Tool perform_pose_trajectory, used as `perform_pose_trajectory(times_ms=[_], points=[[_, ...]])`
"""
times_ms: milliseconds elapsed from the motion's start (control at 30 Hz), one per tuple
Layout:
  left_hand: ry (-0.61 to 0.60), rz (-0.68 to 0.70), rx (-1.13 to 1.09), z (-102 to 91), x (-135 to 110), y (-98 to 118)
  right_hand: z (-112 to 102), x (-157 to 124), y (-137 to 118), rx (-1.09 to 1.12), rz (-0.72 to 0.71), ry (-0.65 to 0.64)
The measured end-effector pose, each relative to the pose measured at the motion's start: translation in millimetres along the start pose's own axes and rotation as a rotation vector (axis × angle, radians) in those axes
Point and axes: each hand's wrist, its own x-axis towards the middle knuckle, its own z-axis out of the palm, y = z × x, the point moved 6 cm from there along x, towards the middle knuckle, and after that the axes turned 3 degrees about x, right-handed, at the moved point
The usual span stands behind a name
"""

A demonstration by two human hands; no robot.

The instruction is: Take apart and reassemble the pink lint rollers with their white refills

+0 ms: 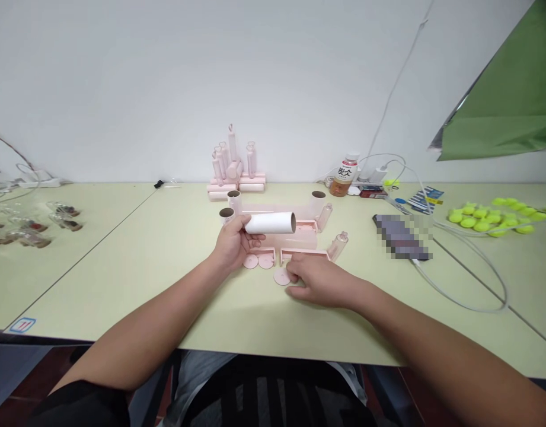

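My left hand (232,244) is closed around a white sticky-paper roll (270,223), probably a lint roller refill, held level above the table with its hollow cardboard end facing right. My right hand (321,280) is low over the table, fingers bent and thumb apart. Its fingertips are at the right edge of a flat pink disc (282,276). Two more pink discs (258,261) lie beneath my left hand. Behind the right fingers is a pink roller cover (305,254), partly hidden. A clear pink handle (338,245) leans beside it.
More rolls stand upright (318,196) behind. Pink lint rollers (232,163) are stacked against the wall. To the right are a bottle (344,175), a phone (399,237) with a looping white cable (468,308), and yellow-green pieces (481,218). Bagged items (28,228) lie left.
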Motion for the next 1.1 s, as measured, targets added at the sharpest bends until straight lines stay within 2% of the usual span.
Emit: perform_pose_trajectory(times_ms=[300, 400, 467, 567, 667, 733, 800, 967, 1100], points=[[-0.015, 0.006, 0.008, 2.1, -0.5, -1.0, 15.9, 8.6, -8.7, -0.01, 0.1, 0.063], [-0.009, 0.01, 0.011, 1.6, -0.7, -0.3, 11.5, 7.4, -8.7, 0.084, 0.063, 0.124], [-0.003, 0.017, 0.011, 1.3, -0.9, 0.5, 3.1, 5.2, -7.8, 0.241, 0.001, 0.188], [0.005, 0.026, 0.015, 0.5, -0.4, 1.4, -16.4, -1.0, -6.7, 0.543, -0.156, 0.354], [0.011, 0.031, 0.022, -0.8, 0.5, 1.1, -38.8, -12.2, -1.3, 0.712, -0.301, 0.659], [0.002, 0.035, 0.031, -1.0, 0.7, 0.4, -46.6, -17.8, 5.3, 0.759, -0.326, 0.833], [-0.011, 0.028, 0.046, -0.7, 0.1, -1.2, -47.6, -18.0, 13.1, 0.799, -0.288, 0.92], [-0.038, -0.016, 0.079, 0.8, -2.5, -7.8, -38.2, -9.2, 27.1, 0.872, -0.141, 0.921], [-0.066, -0.014, 0.098, 3.3, -3.8, -9.9, -34.7, -7.7, 27.6, 0.873, -0.13, 0.902]])
